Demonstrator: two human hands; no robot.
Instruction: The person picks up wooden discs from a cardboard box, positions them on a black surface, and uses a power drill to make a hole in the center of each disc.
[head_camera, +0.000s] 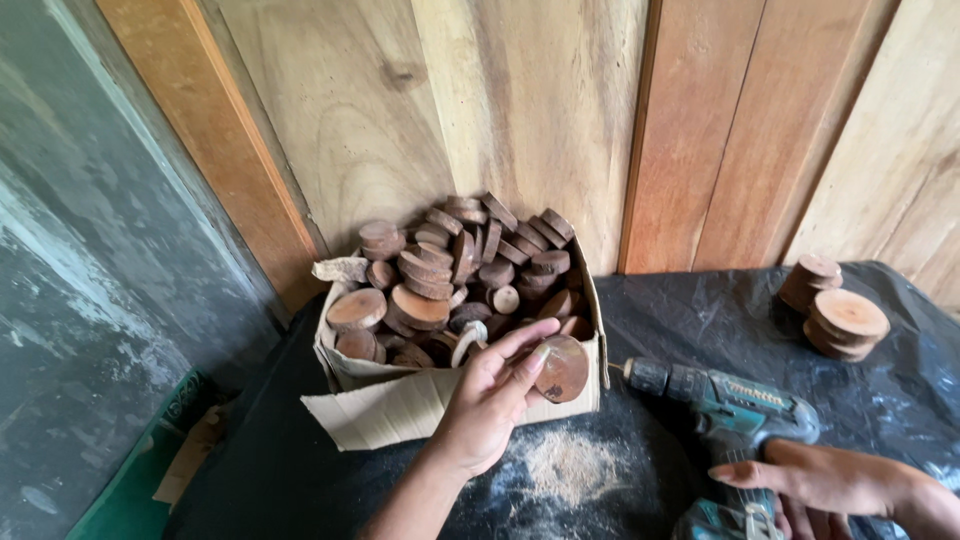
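Note:
My left hand (490, 400) holds a round wooden slice (562, 368) by its edge, just at the front rim of a torn cardboard box (400, 405). The box is heaped with several similar wooden discs (460, 265). My right hand (825, 480) grips the handle of a teal and black cordless drill (725, 405) that lies on the black sheet, its chuck pointing left toward the box. The lower part of the drill is cut off by the frame edge.
A black plastic sheet (700, 310) covers the table, with a patch of sawdust (565, 465) in front of the box. A stack of wooden discs (835, 310) stands at the back right. Wooden planks (540, 100) form the wall behind; a grey-green wall (80, 250) is at the left.

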